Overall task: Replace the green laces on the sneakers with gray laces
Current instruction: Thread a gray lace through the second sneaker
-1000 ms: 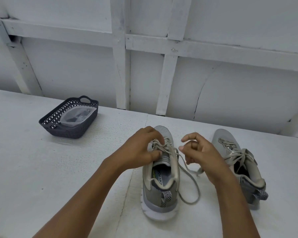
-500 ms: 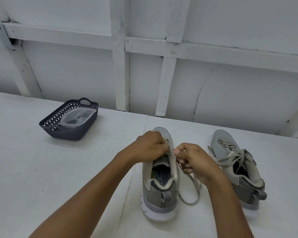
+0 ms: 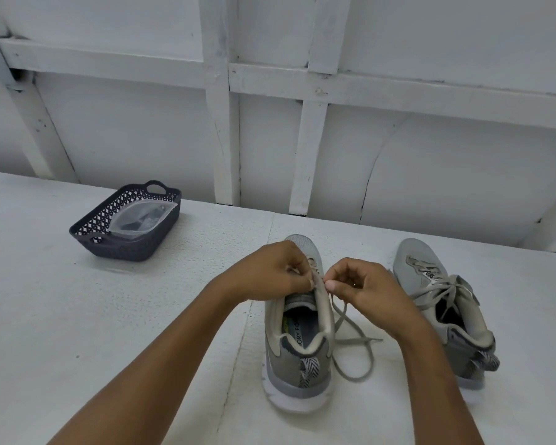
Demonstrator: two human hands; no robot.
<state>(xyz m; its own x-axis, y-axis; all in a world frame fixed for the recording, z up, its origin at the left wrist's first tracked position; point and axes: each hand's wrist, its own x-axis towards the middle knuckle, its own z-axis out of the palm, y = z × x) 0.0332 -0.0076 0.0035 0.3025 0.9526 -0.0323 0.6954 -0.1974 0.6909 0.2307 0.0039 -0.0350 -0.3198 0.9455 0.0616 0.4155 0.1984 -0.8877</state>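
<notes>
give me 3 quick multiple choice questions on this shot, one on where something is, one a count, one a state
1. Where does the dark latticed plastic basket stand on the white table?
A. at the near edge, under the arms
B. far left, close to the wall
C. in the far right corner

2. How many grey mesh sneakers are on the table?
A. one
B. two
C. three

3. What are the left hand and right hand doing?
A. lying flat on the table
B. lifting the basket
C. pinching the pale flat lace at the left sneaker's eyelets

Answers:
1 B: the basket sits far left, near the wall.
2 B: the left sneaker and right sneaker stand side by side.
3 C: both hands' fingers curl at the left sneaker's lacing.
</notes>
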